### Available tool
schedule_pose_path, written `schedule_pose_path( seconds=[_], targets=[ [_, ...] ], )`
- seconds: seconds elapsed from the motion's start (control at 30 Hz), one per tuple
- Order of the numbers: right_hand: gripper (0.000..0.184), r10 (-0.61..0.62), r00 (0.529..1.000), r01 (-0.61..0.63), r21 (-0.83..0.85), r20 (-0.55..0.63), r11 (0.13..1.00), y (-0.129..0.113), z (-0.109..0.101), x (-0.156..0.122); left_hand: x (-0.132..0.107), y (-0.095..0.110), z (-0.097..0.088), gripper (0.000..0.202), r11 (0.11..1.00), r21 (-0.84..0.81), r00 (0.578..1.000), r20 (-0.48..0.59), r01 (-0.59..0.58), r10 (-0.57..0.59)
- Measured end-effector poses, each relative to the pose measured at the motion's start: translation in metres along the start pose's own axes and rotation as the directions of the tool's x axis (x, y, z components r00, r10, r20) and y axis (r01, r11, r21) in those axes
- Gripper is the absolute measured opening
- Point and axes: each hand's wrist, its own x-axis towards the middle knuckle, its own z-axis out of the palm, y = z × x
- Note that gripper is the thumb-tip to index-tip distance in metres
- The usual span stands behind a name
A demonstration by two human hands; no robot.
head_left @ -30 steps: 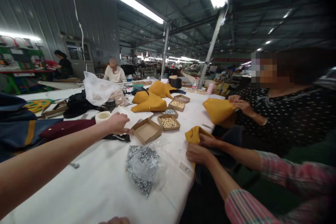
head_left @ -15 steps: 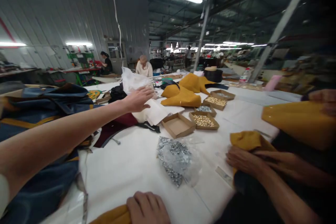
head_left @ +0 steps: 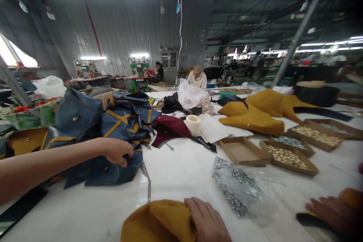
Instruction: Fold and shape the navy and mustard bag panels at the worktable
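My left hand (head_left: 117, 152) is stretched out over a pile of navy leather bags (head_left: 120, 172) with mustard straps. Its fingers are loosely bent and the thumb stands apart, with nothing visible between them. At the bottom edge, my right hand (head_left: 209, 220) has its fingers over the side of a mustard leather piece (head_left: 159, 221); its thumb is hidden. Right of that hand lies a clear plastic bag of silvery metal fittings (head_left: 236, 185).
Cardboard trays of gold fittings (head_left: 289, 157) and an unfilled tray (head_left: 244, 150) stand to the right. Mustard leather pieces (head_left: 255, 115), a tape roll (head_left: 193, 124) and maroon material (head_left: 171, 130) lie farther back. A co-worker's hand (head_left: 334, 210) is at lower right.
My view has swung left. My left hand has moved from near the white plastic bag to the navy bags, its fingers now bent. More of the mustard piece shows beside my right hand.
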Motion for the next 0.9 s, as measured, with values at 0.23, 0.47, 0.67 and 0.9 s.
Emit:
schedule_pose_path(
  seconds=[0.23,0.47,0.67,0.9],
  targets=[
    [0.054,0.033,0.999,-0.032,-0.009,0.023,0.999,-0.005,-0.007,0.005,-0.013,0.041,0.026,0.027,0.976,-0.208,0.976,-0.194,0.059,-0.100],
    [0.052,-0.011,0.996,0.017,-0.071,0.092,0.997,-0.004,-0.020,0.011,0.054,0.109,0.056,0.042,0.969,-0.217,0.960,-0.225,0.118,-0.167],
    [0.050,0.036,0.995,-0.029,-0.070,0.093,0.997,-0.012,-0.026,0.013,0.113,0.017,0.044,0.032,0.940,-0.122,0.870,-0.355,0.318,-0.341],
    [0.046,0.030,0.993,-0.021,-0.077,0.118,0.997,-0.009,-0.027,0.011,0.160,-0.006,0.043,0.036,0.946,-0.021,0.868,-0.391,0.322,-0.304]
  ],
)
